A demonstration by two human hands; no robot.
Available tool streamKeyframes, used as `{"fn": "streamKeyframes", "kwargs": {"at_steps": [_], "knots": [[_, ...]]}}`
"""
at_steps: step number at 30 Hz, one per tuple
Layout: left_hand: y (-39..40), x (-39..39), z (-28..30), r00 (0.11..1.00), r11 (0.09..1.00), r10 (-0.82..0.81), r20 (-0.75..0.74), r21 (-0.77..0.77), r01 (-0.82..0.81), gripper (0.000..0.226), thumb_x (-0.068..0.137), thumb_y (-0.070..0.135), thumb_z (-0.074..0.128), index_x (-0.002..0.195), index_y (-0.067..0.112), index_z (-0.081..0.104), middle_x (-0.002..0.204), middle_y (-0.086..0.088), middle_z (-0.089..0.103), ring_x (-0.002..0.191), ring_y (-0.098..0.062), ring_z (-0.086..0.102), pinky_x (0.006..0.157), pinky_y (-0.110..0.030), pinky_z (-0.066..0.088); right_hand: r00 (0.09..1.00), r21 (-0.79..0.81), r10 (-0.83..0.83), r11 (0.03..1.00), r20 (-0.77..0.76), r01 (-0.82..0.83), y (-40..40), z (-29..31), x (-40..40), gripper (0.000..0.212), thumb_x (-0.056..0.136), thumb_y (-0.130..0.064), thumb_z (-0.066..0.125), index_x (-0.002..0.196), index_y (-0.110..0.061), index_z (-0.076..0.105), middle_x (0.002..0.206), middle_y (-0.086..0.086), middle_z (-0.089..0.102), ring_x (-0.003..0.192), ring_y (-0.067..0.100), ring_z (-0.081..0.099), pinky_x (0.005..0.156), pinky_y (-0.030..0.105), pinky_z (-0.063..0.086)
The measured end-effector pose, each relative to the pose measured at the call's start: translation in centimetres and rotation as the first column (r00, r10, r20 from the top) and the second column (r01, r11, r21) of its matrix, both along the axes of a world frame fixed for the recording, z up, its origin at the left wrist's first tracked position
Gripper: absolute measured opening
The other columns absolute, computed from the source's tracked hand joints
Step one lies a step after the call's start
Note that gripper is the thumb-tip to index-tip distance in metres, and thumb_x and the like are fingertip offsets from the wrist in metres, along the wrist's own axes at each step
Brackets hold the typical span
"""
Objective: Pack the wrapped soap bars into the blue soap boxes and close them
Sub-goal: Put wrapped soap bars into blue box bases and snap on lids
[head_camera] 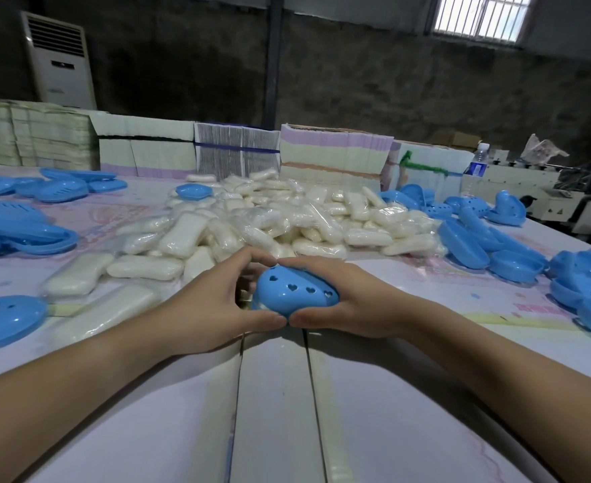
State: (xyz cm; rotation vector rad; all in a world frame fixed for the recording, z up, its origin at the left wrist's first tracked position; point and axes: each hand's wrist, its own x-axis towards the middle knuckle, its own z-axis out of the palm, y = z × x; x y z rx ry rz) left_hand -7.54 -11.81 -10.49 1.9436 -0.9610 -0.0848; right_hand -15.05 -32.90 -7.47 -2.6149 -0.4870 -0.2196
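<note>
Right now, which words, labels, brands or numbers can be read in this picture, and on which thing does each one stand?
None can be read.
Water bottle: blue label, print too small.
Table covering: pink characters at the right, blurred.
Air conditioner: small dark badge, unreadable.
Blue soap box in both hands: heart cut-outs, no text.

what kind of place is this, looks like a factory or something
Most likely a small packing workshop or warehouse. A big heap of wrapped soap bars covers the table, loose blue soap boxes lie on both sides, and bundled stacks of flat cartons stand along the bare wall behind.
</note>
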Motion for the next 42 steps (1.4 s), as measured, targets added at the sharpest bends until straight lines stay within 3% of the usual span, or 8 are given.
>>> {"fn": "streamKeyframes", "kwargs": {"at_steps": [6, 13, 20, 23, 26, 29, 34, 42], "knots": [[0.2, 0.0, 0.3, 0.998, 0.999, -0.023, 0.057, 0.034, 0.021, 0.065, 0.055, 0.053, 0.08, 0.114, 0.042, 0.056, 0.111, 0.025, 0.067, 0.107, 0.001, 0.063, 0.093, -0.026, 0.052, 1.0, -0.127, 0.018, 0.992, 0.018, -0.016, 0.3, 0.3, -0.1, 0.059, 0.085, -0.042, 0.072, 0.137, -0.034, 0.044, 0.115, -0.01, 0.058, 0.097, 0.004, 0.052, 0.084, 0.029, 0.047], [0.4, 0.1, 0.8, 0.992, 0.996, -0.029, 0.121, 0.087, 0.018, 0.058, 0.068, 0.032, 0.091, 0.114, 0.038, 0.056, 0.108, 0.028, 0.066, 0.105, 0.005, 0.061, 0.078, -0.009, 0.046, 0.996, -0.215, 0.013, 0.977, 0.088, 0.006, 0.1, -0.1, 0.0, 0.066, 0.082, -0.049, 0.071, 0.139, -0.036, 0.04, 0.114, -0.006, 0.056, 0.098, 0.01, 0.051, 0.086, 0.035, 0.046], [0.0, -0.4, 0.6, 0.999, 0.999, 0.03, 0.014, -0.024, -0.029, 0.053, 0.077, 0.033, 0.082, 0.122, 0.038, 0.053, 0.108, 0.014, 0.07, 0.096, 0.001, 0.066, 0.083, -0.02, 0.052, 0.993, 0.098, -0.079, 0.993, 0.086, 0.071, -0.5, -1.0, 0.0, 0.068, 0.081, -0.049, 0.073, 0.141, -0.036, 0.043, 0.12, -0.02, 0.055, 0.103, -0.005, 0.053, 0.083, 0.011, 0.043], [-0.4, -1.0, 1.0, 0.991, 0.98, 0.004, -0.134, -0.195, -0.03, 0.052, 0.074, 0.034, 0.078, 0.121, 0.031, 0.056, 0.106, 0.007, 0.072, 0.093, 0.004, 0.069, 0.075, -0.012, 0.053, 0.991, 0.223, -0.085, 0.973, 0.108, 0.059, 0.1, -1.0, 0.0, 0.07, 0.079, -0.058, 0.067, 0.141, -0.04, 0.04, 0.122, -0.023, 0.052, 0.103, -0.002, 0.055, 0.081, 0.018, 0.049], [-0.6, -1.5, 1.1, 0.969, 0.962, -0.085, -0.23, -0.272, 0.02, 0.049, 0.075, 0.041, 0.068, 0.121, 0.024, 0.061, 0.109, -0.003, 0.075, 0.106, -0.011, 0.07, 0.093, -0.023, 0.055, 0.995, 0.359, -0.048, 0.933, 0.088, 0.013, 0.9, -1.0, -0.1, 0.07, 0.082, -0.055, 0.065, 0.143, -0.038, 0.035, 0.128, -0.021, 0.049, 0.109, 0.003, 0.056, 0.088, 0.025, 0.052], [-0.8, -1.7, 0.7, 0.959, 0.954, -0.137, -0.247, -0.294, 0.06, 0.047, 0.079, 0.042, 0.063, 0.122, 0.023, 0.06, 0.115, -0.006, 0.072, 0.112, -0.019, 0.067, 0.098, -0.032, 0.053, 0.999, 0.365, 0.0, 0.931, 0.05, -0.018, 1.3, -1.5, -0.3, 0.071, 0.089, -0.045, 0.063, 0.149, -0.032, 0.026, 0.138, -0.025, 0.039, 0.125, -0.004, 0.045, 0.103, 0.018, 0.04], [-0.9, -2.0, 0.7, 0.954, 0.945, -0.187, -0.234, -0.308, 0.11, 0.047, 0.081, 0.039, 0.058, 0.126, 0.026, 0.05, 0.082, 0.024, 0.069, 0.088, 0.009, 0.064, 0.08, -0.01, 0.048, 0.999, 0.396, 0.037, 0.917, 0.023, -0.043, 1.6, -1.4, -0.6, 0.069, 0.092, -0.04, 0.059, 0.148, -0.033, 0.02, 0.14, -0.026, 0.034, 0.126, -0.008, 0.041, 0.1, 0.011, 0.037], [-0.7, -2.0, 0.8, 0.953, 0.958, -0.194, -0.233, -0.254, 0.133, 0.053, 0.082, 0.04, 0.055, 0.132, 0.023, 0.046, 0.121, 0.005, 0.066, 0.108, 0.004, 0.062, 0.091, -0.016, 0.049, 0.999, 0.377, 0.052, 0.925, -0.012, -0.044, 1.6, -1.1, -1.0, 0.071, 0.091, -0.044, 0.057, 0.151, -0.028, 0.021, 0.139, -0.024, 0.036, 0.124, -0.005, 0.044, 0.1, 0.013, 0.039]]}}
